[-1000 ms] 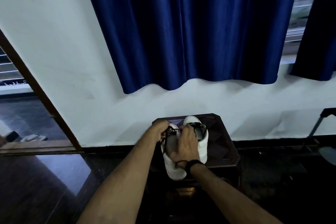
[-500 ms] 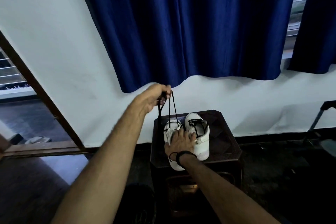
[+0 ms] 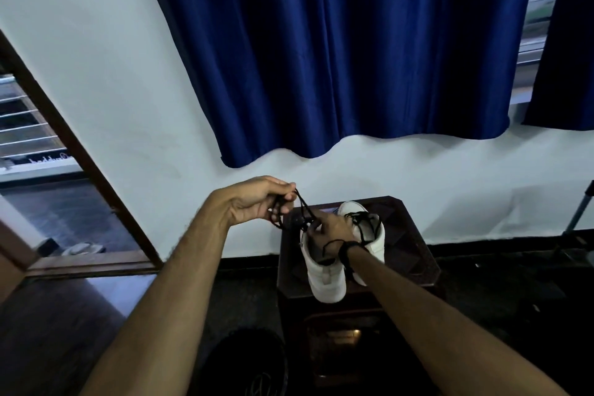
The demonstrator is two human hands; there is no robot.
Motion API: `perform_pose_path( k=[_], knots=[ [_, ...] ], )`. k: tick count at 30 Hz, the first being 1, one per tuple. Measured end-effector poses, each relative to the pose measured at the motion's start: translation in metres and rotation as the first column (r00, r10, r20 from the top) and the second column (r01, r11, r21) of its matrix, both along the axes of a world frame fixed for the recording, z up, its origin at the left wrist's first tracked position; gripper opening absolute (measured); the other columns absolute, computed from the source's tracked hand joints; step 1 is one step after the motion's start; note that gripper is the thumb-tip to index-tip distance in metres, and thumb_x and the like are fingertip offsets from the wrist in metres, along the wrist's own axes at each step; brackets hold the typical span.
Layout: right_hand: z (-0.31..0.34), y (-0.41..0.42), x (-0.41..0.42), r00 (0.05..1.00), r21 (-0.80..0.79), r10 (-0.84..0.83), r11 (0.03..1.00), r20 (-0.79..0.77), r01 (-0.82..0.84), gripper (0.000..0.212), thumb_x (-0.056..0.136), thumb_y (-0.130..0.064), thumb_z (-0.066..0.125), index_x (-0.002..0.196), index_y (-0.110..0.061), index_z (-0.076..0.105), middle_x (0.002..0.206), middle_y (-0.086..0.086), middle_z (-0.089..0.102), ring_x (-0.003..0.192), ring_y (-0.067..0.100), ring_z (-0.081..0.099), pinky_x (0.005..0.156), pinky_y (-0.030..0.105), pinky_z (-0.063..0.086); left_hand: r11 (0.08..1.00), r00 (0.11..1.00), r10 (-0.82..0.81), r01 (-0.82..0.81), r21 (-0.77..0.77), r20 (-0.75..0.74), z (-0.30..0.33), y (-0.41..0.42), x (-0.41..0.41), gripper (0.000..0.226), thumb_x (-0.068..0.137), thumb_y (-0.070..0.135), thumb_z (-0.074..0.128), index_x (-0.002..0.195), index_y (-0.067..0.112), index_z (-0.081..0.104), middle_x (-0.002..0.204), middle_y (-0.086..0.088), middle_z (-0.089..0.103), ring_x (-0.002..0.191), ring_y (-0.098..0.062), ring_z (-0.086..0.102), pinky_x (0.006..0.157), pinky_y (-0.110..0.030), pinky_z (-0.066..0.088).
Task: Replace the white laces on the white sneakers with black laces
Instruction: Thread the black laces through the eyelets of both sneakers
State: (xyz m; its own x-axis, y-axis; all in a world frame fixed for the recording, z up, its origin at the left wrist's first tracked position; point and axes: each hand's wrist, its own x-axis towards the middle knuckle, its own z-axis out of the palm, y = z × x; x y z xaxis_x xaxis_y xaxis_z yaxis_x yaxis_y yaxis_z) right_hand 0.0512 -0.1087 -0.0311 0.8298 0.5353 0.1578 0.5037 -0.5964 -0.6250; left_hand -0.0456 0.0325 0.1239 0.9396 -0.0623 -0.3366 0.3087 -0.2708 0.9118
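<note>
Both hands were busy over the stool: the left hand [image 3: 257, 201] hung raised to the left of the shoes, palm turned inward, fingers pinched together on a bunched black lace [image 3: 299, 202] that ran taut down and to the right. That lace led into the left white sneaker [image 3: 324, 276], where the right hand [image 3: 334, 230] lay over the shoe's opening with its fingers curled down on the lacing; whether they actually gripped the lace there I couldn't tell. A dark band [image 3: 348, 249] circled the right wrist. Two white sneakers stood side by side, toes toward the wall, on a dark wooden stool [image 3: 414, 254], the right sneaker [image 3: 373, 235] already carrying black lace across its top. Two forearms reached in from below. Behind hung two blue curtain panels [image 3: 337, 51] against a pale wall [image 3: 106, 74]. Some pale script showed beyond the doorway [image 3: 64, 151] at left, mirrored and too blurred to read.
</note>
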Motion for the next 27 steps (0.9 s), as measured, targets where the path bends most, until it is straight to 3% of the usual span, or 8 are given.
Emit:
perform_pose_path(
  k=[3,6,10,13,16,20,23,27],
  knots=[
    [-0.006,-0.005,0.004,0.988,0.195,0.055,0.98,-0.146,-0.026,0.024,0.094,-0.03,0.053,0.112,-0.027,0.067,0.108,0.001,0.072,0.11,0.025,0.061,0.093,0.037,0.044,0.994,0.999,0.033,-0.037,-0.101,-0.039,-0.004,0.01,-0.005,0.033,0.103,0.029,0.042,0.072,0.016,0.046,0.052,0.0,0.033,0.049,-0.01,0.025,0.046,-0.021,0.027],
    [-0.005,-0.004,0.002,0.994,0.181,0.075,0.982,-0.079,-0.059,0.023,0.1,-0.029,0.048,0.102,-0.017,0.067,0.103,0.006,0.071,0.104,0.027,0.062,0.077,0.028,0.037,0.997,0.992,-0.078,0.078,-0.001,-0.104,-0.01,0.007,-0.01,0.033,0.102,0.028,0.044,0.072,0.015,0.049,0.053,-0.004,0.04,0.049,-0.011,0.031,0.048,-0.022,0.027],
    [-0.006,-0.004,-0.003,0.998,0.199,0.046,0.979,-0.045,-0.036,0.022,0.1,-0.021,0.046,0.095,-0.008,0.063,0.098,0.013,0.068,0.097,0.03,0.06,0.067,0.023,0.025,0.961,0.948,-0.156,0.211,0.178,-0.277,-0.023,0.008,-0.012,0.055,0.101,0.051,0.037,0.095,0.005,0.067,0.095,-0.013,0.071,0.088,-0.022,0.062,0.08,-0.029,0.052],
    [-0.005,-0.008,-0.006,0.998,0.216,0.065,0.974,-0.014,-0.061,0.016,0.096,-0.013,0.049,0.091,-0.004,0.061,0.091,0.014,0.066,0.091,0.031,0.061,0.066,0.019,0.022,0.874,0.963,0.224,-0.128,0.469,-0.153,-0.052,0.01,0.009,0.07,0.097,0.064,0.031,0.113,0.006,0.067,0.099,-0.009,0.072,0.084,-0.016,0.062,0.081,-0.027,0.05],
    [-0.001,-0.01,-0.014,0.995,0.14,0.069,0.987,0.072,-0.078,0.016,0.092,-0.009,0.05,0.095,-0.004,0.064,0.097,0.014,0.067,0.095,0.031,0.059,0.067,0.022,0.02,0.845,0.89,0.449,-0.392,0.364,-0.084,-0.088,-0.005,0.036,0.061,0.101,0.055,0.033,0.094,0.006,0.068,0.072,-0.007,0.064,0.056,-0.011,0.047,0.056,-0.022,0.04],
    [-0.015,-0.009,-0.014,0.99,0.072,0.067,0.994,0.12,-0.076,0.04,0.079,-0.023,0.048,0.116,-0.016,0.061,0.114,0.004,0.064,0.11,0.027,0.055,0.093,0.041,0.037,0.812,0.868,0.478,-0.381,0.441,-0.131,-0.12,-0.033,0.059,0.04,0.094,0.05,0.051,0.068,0.02,0.056,0.062,0.0,0.05,0.049,-0.011,0.037,0.05,-0.019,0.027],
    [-0.027,-0.006,-0.01,0.986,0.033,0.005,0.999,0.166,-0.011,0.034,0.077,-0.02,0.053,0.11,-0.024,0.056,0.106,-0.003,0.064,0.105,0.024,0.057,0.088,0.042,0.038,0.797,0.859,0.467,-0.306,0.52,-0.21,-0.113,-0.038,0.07,0.031,0.09,0.033,0.05,0.061,0.022,0.046,0.057,0.003,0.039,0.047,-0.01,0.029,0.049,-0.018,0.02],
    [-0.033,-0.004,-0.011,0.957,0.029,0.002,1.0,0.289,-0.01,0.023,0.078,-0.017,0.059,0.099,-0.023,0.06,0.107,-0.003,0.064,0.1,0.024,0.056,0.081,0.039,0.033,0.805,0.825,0.424,-0.156,0.572,-0.373,-0.087,-0.045,0.075,0.044,0.092,0.047,0.045,0.057,0.023,0.036,0.045,0.007,0.033,0.049,-0.008,0.025,0.053,-0.02,0.021]
  ],
)
